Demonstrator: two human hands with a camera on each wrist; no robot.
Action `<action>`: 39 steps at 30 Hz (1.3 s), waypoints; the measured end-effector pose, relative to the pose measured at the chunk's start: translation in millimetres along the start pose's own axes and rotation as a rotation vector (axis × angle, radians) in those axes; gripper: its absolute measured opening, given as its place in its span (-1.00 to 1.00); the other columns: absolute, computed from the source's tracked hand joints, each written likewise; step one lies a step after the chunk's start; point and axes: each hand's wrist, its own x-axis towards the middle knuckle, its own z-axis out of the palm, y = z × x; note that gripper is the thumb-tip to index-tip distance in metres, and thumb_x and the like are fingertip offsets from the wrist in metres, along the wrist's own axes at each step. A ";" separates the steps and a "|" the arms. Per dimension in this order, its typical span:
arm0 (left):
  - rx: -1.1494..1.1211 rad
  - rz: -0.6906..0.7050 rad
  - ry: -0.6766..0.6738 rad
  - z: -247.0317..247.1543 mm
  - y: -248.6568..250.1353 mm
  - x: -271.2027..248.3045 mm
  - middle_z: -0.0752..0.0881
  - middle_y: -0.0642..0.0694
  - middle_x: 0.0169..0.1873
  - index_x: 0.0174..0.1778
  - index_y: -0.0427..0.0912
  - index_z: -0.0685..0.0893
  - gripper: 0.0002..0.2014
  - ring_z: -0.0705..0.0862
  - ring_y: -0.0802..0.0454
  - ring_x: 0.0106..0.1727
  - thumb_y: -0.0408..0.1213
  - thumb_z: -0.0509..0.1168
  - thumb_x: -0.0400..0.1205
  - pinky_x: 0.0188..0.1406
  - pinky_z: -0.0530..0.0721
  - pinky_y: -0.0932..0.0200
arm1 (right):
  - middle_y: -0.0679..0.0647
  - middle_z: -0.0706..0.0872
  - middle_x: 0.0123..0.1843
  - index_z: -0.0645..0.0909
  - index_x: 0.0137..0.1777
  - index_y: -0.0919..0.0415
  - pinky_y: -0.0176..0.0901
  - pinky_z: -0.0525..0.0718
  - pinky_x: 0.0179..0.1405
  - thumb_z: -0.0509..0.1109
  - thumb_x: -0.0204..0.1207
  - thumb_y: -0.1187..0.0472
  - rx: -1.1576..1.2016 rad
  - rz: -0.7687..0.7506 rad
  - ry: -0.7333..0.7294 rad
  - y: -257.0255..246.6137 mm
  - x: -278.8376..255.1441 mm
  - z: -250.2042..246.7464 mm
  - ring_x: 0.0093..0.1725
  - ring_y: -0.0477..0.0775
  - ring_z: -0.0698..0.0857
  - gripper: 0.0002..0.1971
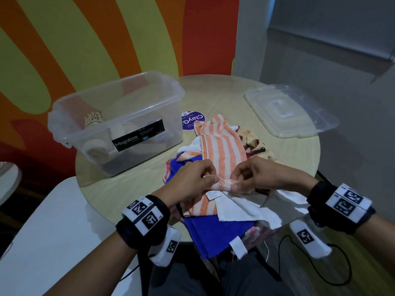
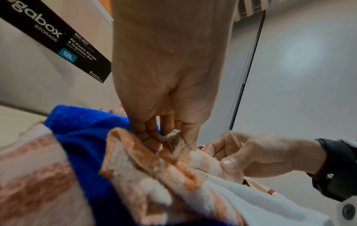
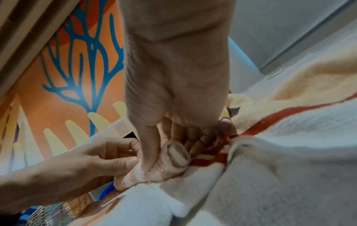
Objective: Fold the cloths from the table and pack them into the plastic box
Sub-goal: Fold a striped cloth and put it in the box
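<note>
An orange-and-white striped cloth (image 1: 222,150) lies lengthwise over the pile on the round table (image 1: 235,99). My left hand (image 1: 192,180) and right hand (image 1: 252,178) both pinch its rolled near edge (image 1: 222,184), close together. In the left wrist view my left hand (image 2: 170,137) grips the striped cloth (image 2: 154,165); in the right wrist view my right hand (image 3: 173,149) pinches the roll (image 3: 154,172). Under it lie a blue cloth (image 1: 213,231) and a white cloth (image 1: 245,208). The clear plastic box (image 1: 119,124) stands at the back left with rolled cloths (image 1: 94,146) inside.
The box's clear lid (image 1: 288,110) lies at the table's back right. A cream patterned cloth (image 1: 254,144) sits behind the pile. A purple round sticker (image 1: 192,120) shows beside the box. A white chair (image 1: 42,231) stands at the left. Cables (image 1: 310,263) hang near my right wrist.
</note>
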 end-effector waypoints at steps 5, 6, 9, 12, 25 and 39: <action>-0.012 -0.015 -0.022 0.0 2.6 -0.4 0.73 0.10 -0.07 0.06 0.06 0.62 -0.91 0.69 0.13 -0.05 -0.05 0.34 0.75 -0.01 0.71 -0.04 | 0.39 0.81 -0.04 0.75 0.06 0.28 -0.01 0.67 -0.05 0.52 0.61 0.29 0.046 -0.016 0.051 13.7 6.8 -1.5 -0.16 0.13 0.71 -0.91; -0.003 -0.004 -0.030 -0.7 3.3 -0.5 0.73 0.09 -0.08 0.06 0.06 0.61 -0.92 0.69 0.12 -0.05 -0.06 0.34 0.75 -0.02 0.70 -0.05 | 0.37 0.81 -0.07 0.74 0.05 0.29 0.00 0.67 -0.07 0.50 0.62 0.31 0.052 -0.017 0.063 15.6 7.7 -2.3 -0.17 0.13 0.70 -0.93; 0.059 0.022 -0.067 -2.7 6.5 1.3 0.68 0.05 0.04 0.11 0.05 0.59 -0.94 0.64 0.09 0.01 -0.13 0.31 0.77 -0.03 0.66 0.05 | 0.16 0.77 -0.17 0.70 0.03 0.31 -0.10 0.68 -0.15 0.51 0.61 0.34 0.096 -0.030 0.095 18.9 10.1 -4.4 -0.19 0.09 0.68 -0.93; 0.199 0.038 -0.081 -1.8 11.3 4.3 0.53 -0.01 0.14 0.19 0.03 0.61 -0.89 0.59 0.01 0.09 -0.22 0.24 0.79 0.04 0.62 0.08 | 0.03 0.74 -0.25 0.67 -0.05 0.32 -0.23 0.64 -0.23 0.60 0.54 0.28 0.074 -0.042 0.139 17.2 11.3 -4.9 -0.25 -0.05 0.67 -0.84; 0.456 0.180 -0.131 2.3 10.3 13.4 0.68 -0.03 0.11 0.19 -0.08 0.73 -0.75 0.55 0.02 0.15 -0.08 0.21 0.77 0.18 0.57 -0.06 | -0.10 0.64 -0.18 0.64 -0.17 0.07 -0.13 0.51 -0.31 0.60 0.51 0.07 -0.567 -0.257 0.365 -6.9 -2.6 7.2 -0.21 -0.07 0.61 -0.81; 0.206 0.177 -0.248 -12.5 32.2 -31.4 0.73 -0.03 0.11 0.21 -0.16 0.74 -0.74 0.66 0.10 0.05 -0.14 0.20 0.84 -0.05 0.62 0.28 | -0.28 0.65 -0.03 0.68 0.00 -0.15 -0.39 0.52 -0.12 0.44 0.68 0.07 -0.553 -0.246 0.063 -6.3 -36.1 1.3 -0.02 -0.23 0.61 -0.94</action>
